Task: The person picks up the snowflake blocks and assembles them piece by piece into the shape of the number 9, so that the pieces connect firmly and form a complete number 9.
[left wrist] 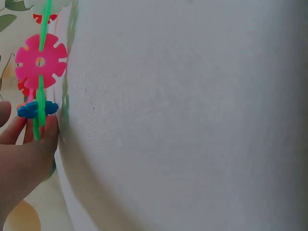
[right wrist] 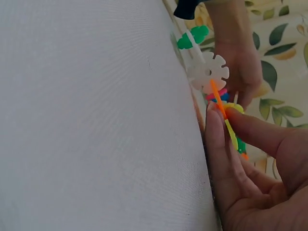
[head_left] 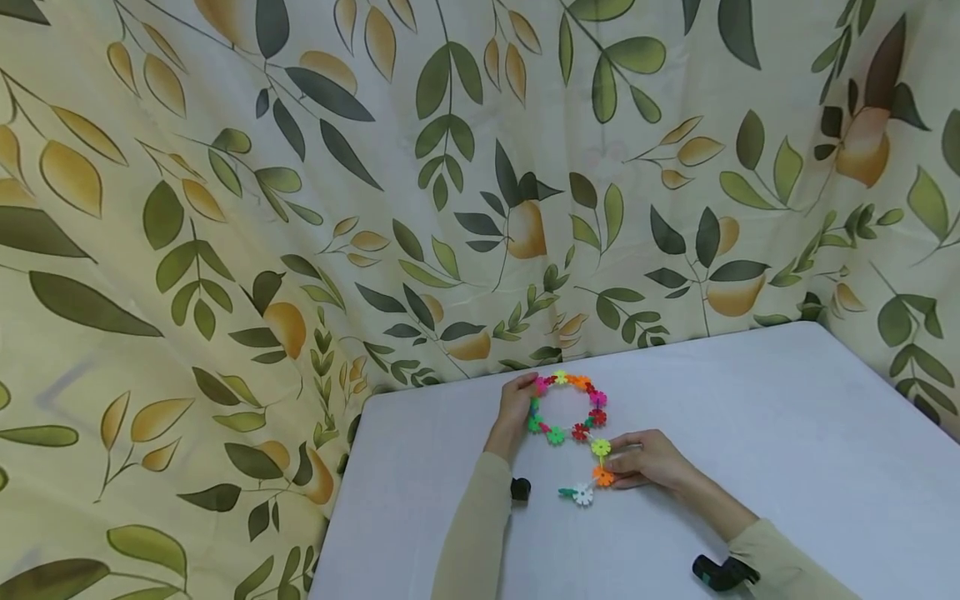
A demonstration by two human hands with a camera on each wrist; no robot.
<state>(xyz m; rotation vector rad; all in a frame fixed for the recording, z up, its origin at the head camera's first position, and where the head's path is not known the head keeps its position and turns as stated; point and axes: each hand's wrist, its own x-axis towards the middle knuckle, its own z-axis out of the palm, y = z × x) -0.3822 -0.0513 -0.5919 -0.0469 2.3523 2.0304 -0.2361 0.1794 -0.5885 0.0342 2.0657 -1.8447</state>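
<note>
A ring of interlocked plastic snowflake discs (head_left: 567, 408) in several colours lies on the white table (head_left: 750, 417), with a short tail of discs ending in a white disc (head_left: 582, 495). My left hand (head_left: 517, 400) pinches the ring's left side, by a pink disc (left wrist: 40, 61) and a blue disc (left wrist: 36, 109). My right hand (head_left: 637, 460) pinches the tail at the orange disc (head_left: 602, 476). In the right wrist view, thumb and forefinger (right wrist: 250, 127) squeeze the orange disc (right wrist: 216, 98) just under the white disc (right wrist: 208, 72).
A leaf-patterned curtain (head_left: 450, 167) hangs behind and to the left of the table. The table's left edge (head_left: 345, 483) and far edge are close to my hands. Black wrist camera mounts (head_left: 722, 572) sit on both forearms.
</note>
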